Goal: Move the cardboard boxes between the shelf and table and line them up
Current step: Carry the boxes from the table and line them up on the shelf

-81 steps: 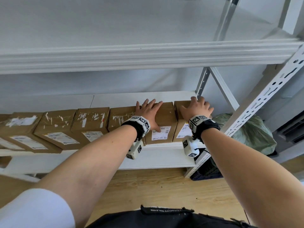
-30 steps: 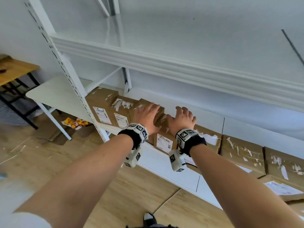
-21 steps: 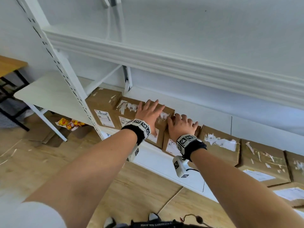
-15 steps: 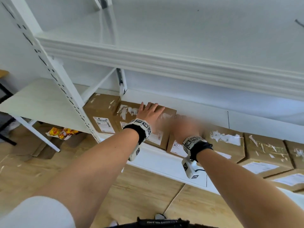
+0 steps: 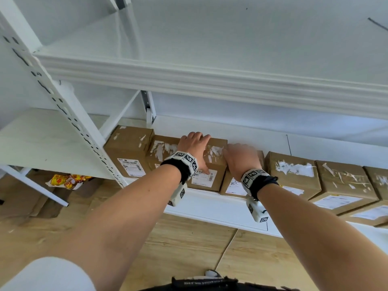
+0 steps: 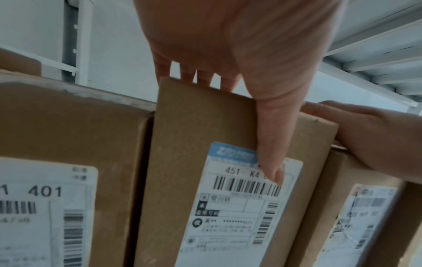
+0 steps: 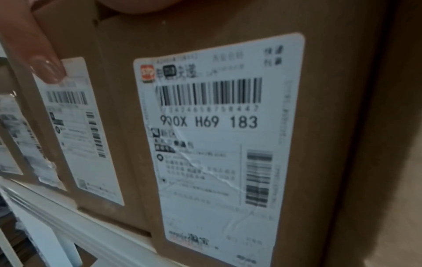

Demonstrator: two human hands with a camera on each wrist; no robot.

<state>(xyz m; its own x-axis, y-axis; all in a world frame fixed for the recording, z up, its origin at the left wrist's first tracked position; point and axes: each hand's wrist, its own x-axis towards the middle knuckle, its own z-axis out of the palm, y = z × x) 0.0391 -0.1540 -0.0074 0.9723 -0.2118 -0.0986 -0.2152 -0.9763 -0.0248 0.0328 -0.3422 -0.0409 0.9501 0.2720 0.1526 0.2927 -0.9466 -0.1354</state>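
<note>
A row of brown cardboard boxes stands on the low white shelf (image 5: 210, 208). My left hand (image 5: 193, 150) grips the third box from the left (image 5: 216, 156). Its fingers reach over the top to the back edge and its thumb presses the label on the front. The left wrist view shows this box (image 6: 205, 126) under my left hand (image 6: 228, 45). My right hand (image 5: 241, 160), blurred, lies flat on the lower neighbouring box (image 5: 234, 186), against the taller box's side. That neighbour's front label (image 7: 228, 126) fills the right wrist view. Its fingertips are hidden.
Two boxes (image 5: 128, 143) stand left of the gripped one, and several more (image 5: 294, 173) run to the right. A perforated white post (image 5: 69, 114) rises at the left, beside a white table (image 5: 42, 139). The upper shelf (image 5: 210, 80) hangs low overhead. A yellow wrapper (image 5: 67, 180) lies on the floor.
I have moved from the right end of the row to its left end. My left fingers have closed together and slid to the box's back edge. My right hand has shifted onto the neighbouring box.
</note>
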